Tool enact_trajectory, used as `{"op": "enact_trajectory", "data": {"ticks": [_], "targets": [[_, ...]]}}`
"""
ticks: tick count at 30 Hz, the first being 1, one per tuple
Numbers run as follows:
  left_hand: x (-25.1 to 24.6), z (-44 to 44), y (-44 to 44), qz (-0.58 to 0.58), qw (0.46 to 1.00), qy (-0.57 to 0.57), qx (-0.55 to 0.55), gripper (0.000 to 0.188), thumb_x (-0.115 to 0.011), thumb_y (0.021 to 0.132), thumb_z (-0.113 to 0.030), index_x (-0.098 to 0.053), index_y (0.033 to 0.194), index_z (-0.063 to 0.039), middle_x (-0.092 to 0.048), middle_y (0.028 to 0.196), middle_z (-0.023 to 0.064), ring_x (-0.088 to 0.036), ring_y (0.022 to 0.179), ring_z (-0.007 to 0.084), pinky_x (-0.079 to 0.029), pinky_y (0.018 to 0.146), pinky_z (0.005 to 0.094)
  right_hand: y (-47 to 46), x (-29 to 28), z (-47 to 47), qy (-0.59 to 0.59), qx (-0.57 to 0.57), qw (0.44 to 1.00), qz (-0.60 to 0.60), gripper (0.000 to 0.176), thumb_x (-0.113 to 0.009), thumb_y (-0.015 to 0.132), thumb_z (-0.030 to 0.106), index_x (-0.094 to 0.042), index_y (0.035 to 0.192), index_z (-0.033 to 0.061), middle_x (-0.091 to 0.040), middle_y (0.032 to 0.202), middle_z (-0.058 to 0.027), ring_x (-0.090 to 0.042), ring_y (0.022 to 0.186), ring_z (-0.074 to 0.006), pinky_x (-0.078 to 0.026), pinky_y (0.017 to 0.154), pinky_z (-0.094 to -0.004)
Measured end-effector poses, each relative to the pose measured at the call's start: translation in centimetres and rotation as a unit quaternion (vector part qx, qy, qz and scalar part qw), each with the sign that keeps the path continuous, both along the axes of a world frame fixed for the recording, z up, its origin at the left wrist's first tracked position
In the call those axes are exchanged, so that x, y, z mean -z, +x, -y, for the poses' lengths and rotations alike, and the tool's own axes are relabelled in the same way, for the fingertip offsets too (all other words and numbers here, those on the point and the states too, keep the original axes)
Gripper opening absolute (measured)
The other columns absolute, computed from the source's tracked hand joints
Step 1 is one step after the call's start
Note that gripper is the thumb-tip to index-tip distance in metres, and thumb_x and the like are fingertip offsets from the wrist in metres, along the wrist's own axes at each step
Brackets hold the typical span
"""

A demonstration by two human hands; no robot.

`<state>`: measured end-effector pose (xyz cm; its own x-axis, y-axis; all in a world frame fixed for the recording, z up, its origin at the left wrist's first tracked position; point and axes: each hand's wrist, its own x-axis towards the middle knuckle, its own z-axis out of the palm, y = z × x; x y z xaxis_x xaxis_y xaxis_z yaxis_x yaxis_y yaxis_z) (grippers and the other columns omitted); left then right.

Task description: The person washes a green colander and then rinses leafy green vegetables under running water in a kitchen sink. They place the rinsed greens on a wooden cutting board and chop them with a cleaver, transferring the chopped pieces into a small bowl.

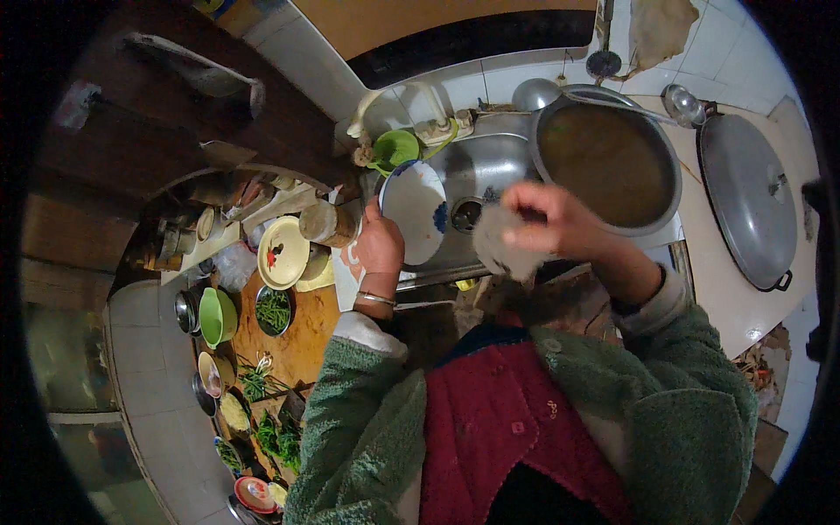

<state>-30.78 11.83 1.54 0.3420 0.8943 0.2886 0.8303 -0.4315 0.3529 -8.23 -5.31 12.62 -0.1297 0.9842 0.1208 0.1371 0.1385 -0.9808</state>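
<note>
My left hand (380, 244) grips the near-left rim of a white bowl (413, 213) with blue decoration, which is tilted over the left part of a stainless steel sink (492, 161). A pale, worn cloth (502, 243) hangs from my right hand (551, 220), raised over the sink's front edge to the right of the bowl and apart from it. The right fingers are slightly blurred. Below the cloth and bowl, the sink's drain (467, 213) shows between them.
A large metal basin of murky water (607, 164) stands at the sink's right, with a ladle across its rim. A green strainer (396, 149) sits behind the bowl. Farther right lies a big wok lid (748, 197). At left, a wooden table (308, 344) bears vegetables, bowls and a lidded pot.
</note>
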Motion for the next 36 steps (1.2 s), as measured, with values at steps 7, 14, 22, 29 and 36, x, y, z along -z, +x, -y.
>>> {"op": "enact_trajectory", "data": {"ticks": [7,14,22,29,36], "targets": [[4.0,-0.2,-2.4,0.243,0.949,-0.187,-0.076,0.032,-0.049,0.081,-0.017,-0.048,0.106,0.004,-0.057,0.094,0.0227,-0.056,0.084,0.0337,-0.043,0.072,0.0385,-5.1,-6.8,-7.2,0.306,0.189,0.919,-0.159,0.023,-0.058,0.082,0.022,-0.053,0.092,0.0022,-0.055,0.085,-0.0012,-0.051,0.077,-0.0082,-0.043,0.067,-0.0245],[2.4,1.0,-5.0,0.530,0.747,-0.387,-0.103,0.027,-0.051,0.085,-0.027,-0.051,0.098,-0.003,-0.047,0.078,0.0032,-0.046,0.070,0.0157,-0.040,0.062,0.0304,-8.4,-2.2,-9.4,-0.087,-0.126,0.857,0.493,0.045,-0.067,0.064,0.040,-0.060,0.096,0.0096,-0.058,0.093,-0.0132,-0.053,0.092,-0.0256,-0.042,0.078,-0.0372],[-0.5,1.8,-6.4,0.548,0.771,-0.324,0.013,0.020,-0.054,0.084,-0.019,-0.057,0.095,-0.002,-0.055,0.076,-0.0002,-0.046,0.066,0.0094,-0.039,0.059,0.0244,-11.9,2.9,-16.0,0.146,-0.036,0.845,0.514,0.084,-0.077,0.049,0.046,-0.047,0.119,0.0115,-0.052,0.113,-0.0161,-0.049,0.105,-0.0323,-0.039,0.087,-0.0416],[-3.7,1.7,-9.3,0.686,0.676,-0.270,-0.018,0.027,-0.059,0.083,-0.022,-0.059,0.100,-0.001,-0.058,0.083,0.0020,-0.049,0.070,0.0101,-0.041,0.063,0.0234,-9.4,4.5,-16.8,0.022,0.062,0.977,0.204,0.043,-0.067,0.071,0.038,-0.061,0.095,0.0026,-0.062,0.090,-0.0103,-0.058,0.081,-0.0189,-0.045,0.072,-0.0315],[-4.9,1.7,-9.2,0.701,0.683,-0.200,-0.041,0.027,-0.057,0.084,-0.014,-0.054,0.106,0.001,-0.057,0.092,0.0054,-0.051,0.082,0.0138,-0.042,0.073,0.0256,-14.9,11.1,-12.7,-0.111,0.293,0.912,-0.263,0.034,-0.062,0.080,0.028,-0.057,0.104,0.0045,-0.061,0.095,-0.0055,-0.057,0.082,-0.0162,-0.046,0.074,-0.0310]]}}
